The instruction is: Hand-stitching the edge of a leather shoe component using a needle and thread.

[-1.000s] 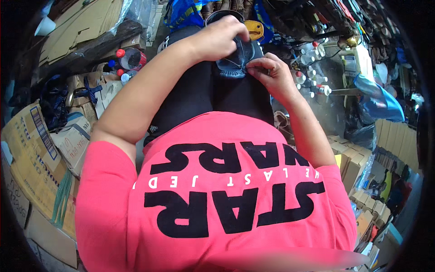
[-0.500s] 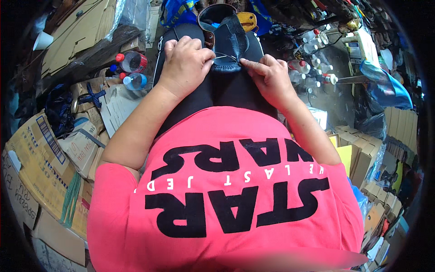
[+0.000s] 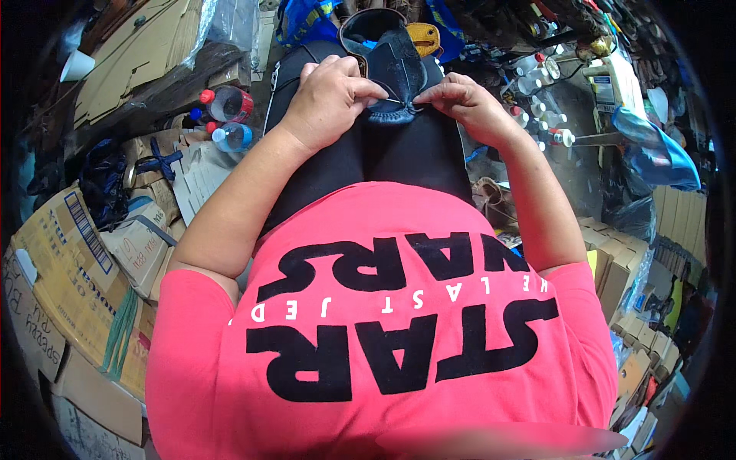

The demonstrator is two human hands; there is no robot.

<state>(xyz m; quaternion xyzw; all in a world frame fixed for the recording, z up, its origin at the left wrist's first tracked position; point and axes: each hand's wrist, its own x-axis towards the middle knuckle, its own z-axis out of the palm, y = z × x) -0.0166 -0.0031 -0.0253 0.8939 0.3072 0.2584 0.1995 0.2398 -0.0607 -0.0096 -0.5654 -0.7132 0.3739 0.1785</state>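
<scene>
On my lap lies a black leather shoe upper (image 3: 400, 67) with a brown inner side and a gathered, puckered edge nearest me. My left hand (image 3: 328, 100) pinches a pale thread (image 3: 394, 99) that runs short and taut to this edge. From the other side, my right hand (image 3: 469, 107) is closed, thumb and forefinger pressed together at the leather's rim, where the thread meets it. What sits between the right fingertips is too small to make out. A tan leather piece (image 3: 423, 37) with holes shows behind the upper.
Red-capped plastic bottles (image 3: 231, 104) stand at the left, above cardboard boxes (image 3: 65, 264). Several more bottles (image 3: 530, 77) crowd the floor at the right. Stacked cardboard (image 3: 609, 253) and a blue plastic sheet (image 3: 659, 149) are farther right. A blue bag (image 3: 310, 21) lies beyond my knees.
My left hand has shifted right, closer to the gathered edge, and its fingers have straightened. My right hand has moved slightly right and its forefinger now pinches with the thumb.
</scene>
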